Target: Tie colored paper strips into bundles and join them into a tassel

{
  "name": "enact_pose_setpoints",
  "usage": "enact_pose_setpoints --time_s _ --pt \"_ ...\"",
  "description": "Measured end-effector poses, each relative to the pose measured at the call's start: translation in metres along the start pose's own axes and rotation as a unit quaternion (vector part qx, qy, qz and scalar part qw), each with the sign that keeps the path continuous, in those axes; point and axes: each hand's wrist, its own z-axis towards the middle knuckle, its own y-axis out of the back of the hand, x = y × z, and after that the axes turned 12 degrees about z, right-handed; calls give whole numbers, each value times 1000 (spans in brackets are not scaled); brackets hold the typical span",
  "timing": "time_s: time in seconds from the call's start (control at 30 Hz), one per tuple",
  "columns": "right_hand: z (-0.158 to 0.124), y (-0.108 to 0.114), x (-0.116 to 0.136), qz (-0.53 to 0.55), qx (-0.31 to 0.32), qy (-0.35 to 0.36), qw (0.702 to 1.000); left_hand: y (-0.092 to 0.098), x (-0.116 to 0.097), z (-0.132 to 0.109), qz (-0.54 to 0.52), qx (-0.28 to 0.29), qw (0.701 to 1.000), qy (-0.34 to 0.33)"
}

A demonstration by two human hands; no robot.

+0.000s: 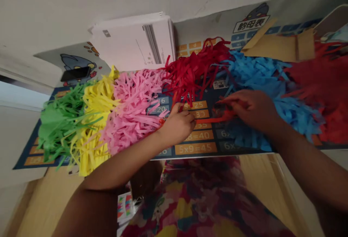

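Note:
Both my hands rest on a blue multiplication-chart table (195, 148). My left hand (178, 124) is curled shut, pinching the end of an orange-red paper strip (209, 120). My right hand (251, 108) is closed on the other end of that strip, fingers pressed together. The strip lies stretched between the two hands. Piles of cut paper strips surround them: green (58, 121), yellow (94, 121), pink (133, 110), red (195, 66), blue (261, 73) and a further red pile (323, 88) at the far right.
A stack of white paper (136, 43) stands against the wall behind the pink pile. A dark phone (75, 73) lies at the back left. Brown paper sheets (282, 46) lie at the back right. A colourful patterned cloth (201, 200) covers my lap below the table edge.

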Motion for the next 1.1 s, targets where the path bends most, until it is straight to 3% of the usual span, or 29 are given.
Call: enact_pose_setpoints --time_s 0.07,0.17,0.3,0.43,0.57,0.83,0.97,1.1 --pt "-3 -3 8 -17 41 57 997 4 -2 7 15 24 1000 3" --pt "-10 -29 23 -82 97 149 981 7 -8 13 43 25 999 19" --pt "-7 -56 32 -162 83 176 967 3 -12 9 42 2 998 44" --pt "5 -56 30 -202 83 212 953 -3 -11 3 41 -19 998 43" --pt "9 -53 30 -204 36 223 953 -8 -10 -1 41 -52 995 74" --pt "-18 -55 14 -173 -1 280 944 -17 -12 -34 13 -136 989 58" --pt "-24 -53 -7 -71 -11 226 971 -24 -8 -47 -81 -180 976 95" --pt "-24 -53 -23 34 18 137 990 -29 -5 -46 -178 -178 958 139"
